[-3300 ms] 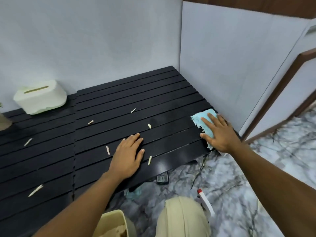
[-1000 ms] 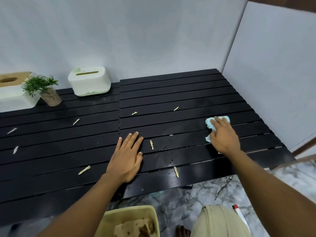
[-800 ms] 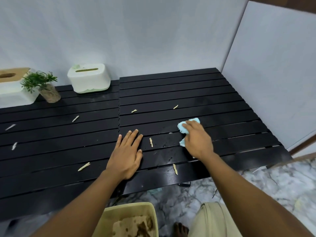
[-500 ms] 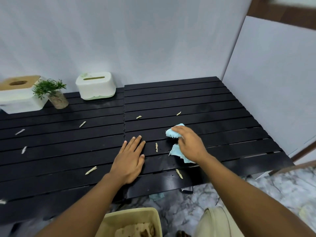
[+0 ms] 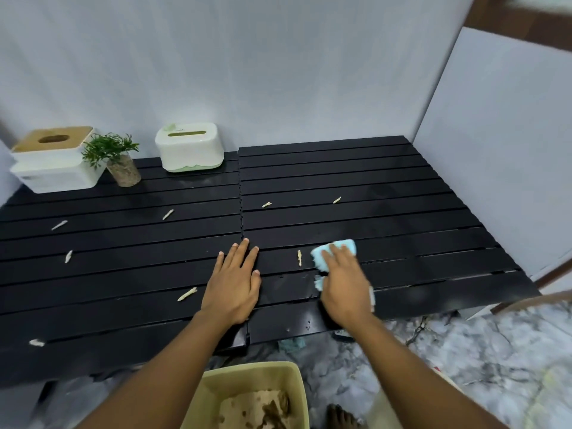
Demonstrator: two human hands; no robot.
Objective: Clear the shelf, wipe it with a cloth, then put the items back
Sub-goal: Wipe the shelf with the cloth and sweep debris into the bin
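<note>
A low black slatted shelf (image 5: 402, 193) fills the middle of the view. My right hand (image 5: 345, 286) presses a light blue cloth (image 5: 322, 253) flat onto its front slats, right of centre. My left hand (image 5: 233, 283) lies flat on the shelf, fingers spread, holding nothing. Several pale scraps lie scattered on the slats, one (image 5: 299, 257) just left of the cloth. At the back left stand a white and green tissue box (image 5: 188, 147), a small potted plant (image 5: 119, 159) and a white tissue box with a wooden lid (image 5: 54, 159).
A beige bin (image 5: 213, 382) with brown contents stands on the marble floor (image 5: 464, 351) below the shelf's front edge. White walls close the back and the right side. A bare foot (image 5: 340, 416) shows at the bottom.
My right hand has swept the cloth leftward from the shelf's right edge to near the centre, then slid slightly back right. My left hand has stayed flat in place.
</note>
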